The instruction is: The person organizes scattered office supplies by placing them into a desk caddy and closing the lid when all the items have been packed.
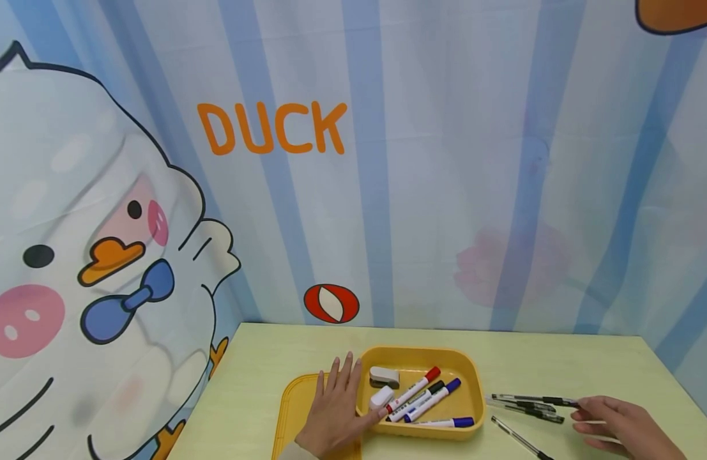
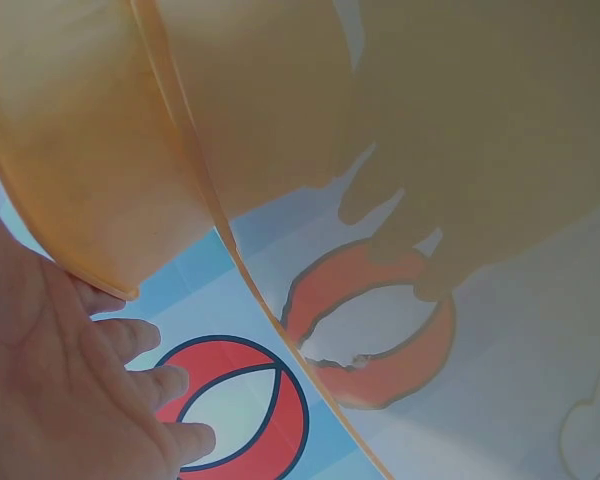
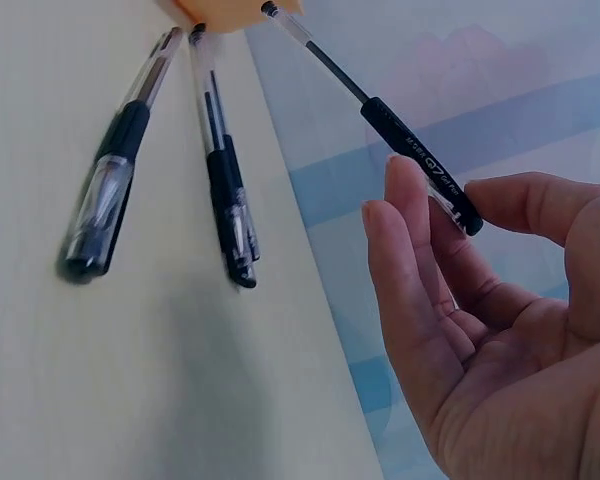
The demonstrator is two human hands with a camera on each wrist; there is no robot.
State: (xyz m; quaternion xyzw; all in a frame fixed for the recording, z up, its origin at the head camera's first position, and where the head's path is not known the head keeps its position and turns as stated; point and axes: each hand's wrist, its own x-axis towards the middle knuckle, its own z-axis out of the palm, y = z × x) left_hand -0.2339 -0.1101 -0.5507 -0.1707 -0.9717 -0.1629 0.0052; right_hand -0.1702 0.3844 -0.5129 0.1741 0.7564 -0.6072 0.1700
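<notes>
The left hand [image 1: 333,412] lies spread, its fingers fanned toward the desk's [image 1: 255,358] back edge; it reaches across a flat yellow tray [image 1: 292,409] and against the left side of a yellow box [image 1: 422,432], the thumb over the box's near left corner. The right hand [image 1: 623,425], toward the right edge of the desk, pinches 1 black gel pen [image 3: 390,125] between thumb and fingers, near the dark end of its barrel. The pen's other end points left, toward the right side of the box; whether that end touches anything is hard to judge from these angles.

On the desk, between the box and the right hand, lie 3 more pens: 2 clear-barrelled pens [image 3: 222,185] side by side beneath the pinched one in the head view, and 1 single pen [image 3: 105,210] slanting apart, nearer the desk's front.

Inside the box, a grey, stapler-like item [image 1: 384,375] sits by the back left corner, with a white block [image 1: 381,398] just in front of it. Beside them lie 4 markers: a red-capped marker [image 1: 410,393], a black-capped marker [image 1: 413,404] and 2 blue-capped markers [image 1: 430,402], 1 of these along the front wall. A striped curtain [image 1: 422,191] hangs behind the desk's back edge.
</notes>
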